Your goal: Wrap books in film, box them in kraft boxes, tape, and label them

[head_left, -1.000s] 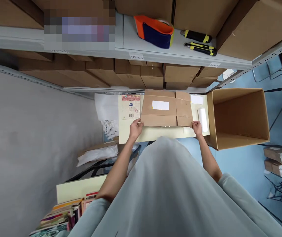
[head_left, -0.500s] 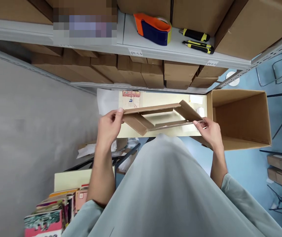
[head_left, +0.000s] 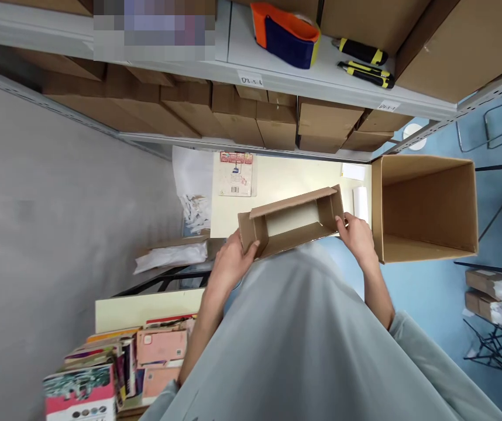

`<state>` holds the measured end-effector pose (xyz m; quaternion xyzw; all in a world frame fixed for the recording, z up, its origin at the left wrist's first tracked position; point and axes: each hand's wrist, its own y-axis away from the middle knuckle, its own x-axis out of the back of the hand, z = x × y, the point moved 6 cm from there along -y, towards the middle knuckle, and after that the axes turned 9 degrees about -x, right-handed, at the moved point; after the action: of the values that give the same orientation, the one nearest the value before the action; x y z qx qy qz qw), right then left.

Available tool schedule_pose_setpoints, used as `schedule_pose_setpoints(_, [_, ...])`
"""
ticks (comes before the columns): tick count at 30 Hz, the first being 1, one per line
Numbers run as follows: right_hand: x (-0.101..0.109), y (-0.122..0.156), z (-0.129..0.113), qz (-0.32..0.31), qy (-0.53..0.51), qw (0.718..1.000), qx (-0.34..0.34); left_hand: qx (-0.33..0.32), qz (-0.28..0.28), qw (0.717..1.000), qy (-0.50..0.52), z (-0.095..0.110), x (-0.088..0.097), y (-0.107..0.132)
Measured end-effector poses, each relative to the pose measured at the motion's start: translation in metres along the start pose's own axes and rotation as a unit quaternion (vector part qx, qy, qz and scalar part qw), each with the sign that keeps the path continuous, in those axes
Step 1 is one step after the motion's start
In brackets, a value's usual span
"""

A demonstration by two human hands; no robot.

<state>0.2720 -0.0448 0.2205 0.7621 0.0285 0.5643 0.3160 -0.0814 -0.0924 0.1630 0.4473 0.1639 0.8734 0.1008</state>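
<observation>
Between my hands is a small cardboard box [head_left: 297, 202], opened out into a tilted rectangle, with the pale tabletop showing through its middle. My left hand [head_left: 233, 260] grips its left end low down, thumb on the inner side. At the right end, my right hand [head_left: 356, 237] pinches the cardboard edge with the thumb in front. The box is held over the near edge of the table [head_left: 286, 175], close to my body. Behind it on the table lies a flat printed packet [head_left: 236, 175] with a barcode.
A large open carton [head_left: 426, 210] stands at the table's right. Overhead, a shelf holds an orange and blue tape dispenser [head_left: 284, 38] and two box cutters [head_left: 365, 61]. Many cartons [head_left: 233, 114] fill the lower shelf. Books and packets [head_left: 114, 368] are stacked at lower left.
The box has gone from nearly flattened to squared open and has tilted, its left end lower. My left hand has moved right and toward me; my right hand has shifted slightly left.
</observation>
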Motion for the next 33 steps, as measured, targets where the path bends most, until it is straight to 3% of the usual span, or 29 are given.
schedule_pose_setpoints(3, [0.006,0.003,-0.004,0.037,-0.006,0.999,0.026,0.015,-0.057,0.997,-0.044,0.002,0.014,0.001])
schedule_pose_setpoints(8, [0.025,0.014,-0.006,0.100,-0.031,0.994,0.021,-0.041,0.011,0.996,-0.079,0.034,0.059,-0.033])
schedule_pose_setpoints(11, [0.022,0.008,-0.006,0.085,-0.020,0.996,0.010,-0.079,0.031,0.992,-0.094,0.049,0.068,-0.058])
schedule_pose_setpoints(14, [0.008,-0.007,-0.008,0.055,-0.011,0.998,0.002,-0.111,0.035,0.988,-0.105,0.057,0.062,-0.076])
schedule_pose_setpoints(17, [0.003,-0.028,-0.014,0.081,-0.019,0.997,-0.003,-0.116,0.049,0.986,-0.111,0.055,0.055,-0.084])
schedule_pose_setpoints(21, [0.019,-0.066,-0.033,0.176,-0.058,0.982,0.041,-0.126,0.057,0.985,-0.104,0.046,0.052,-0.083])
schedule_pose_setpoints(27, [0.033,-0.125,-0.050,0.205,-0.135,0.967,0.073,-0.137,0.058,0.984,-0.096,0.046,0.050,-0.073])
schedule_pose_setpoints(30, [0.028,-0.124,-0.055,0.189,-0.173,0.961,0.101,-0.178,0.016,0.983,-0.042,0.057,0.039,-0.071])
schedule_pose_setpoints(33, [0.016,-0.108,-0.054,0.130,-0.217,0.958,0.135,-0.234,-0.054,0.970,0.022,0.065,0.026,-0.072])
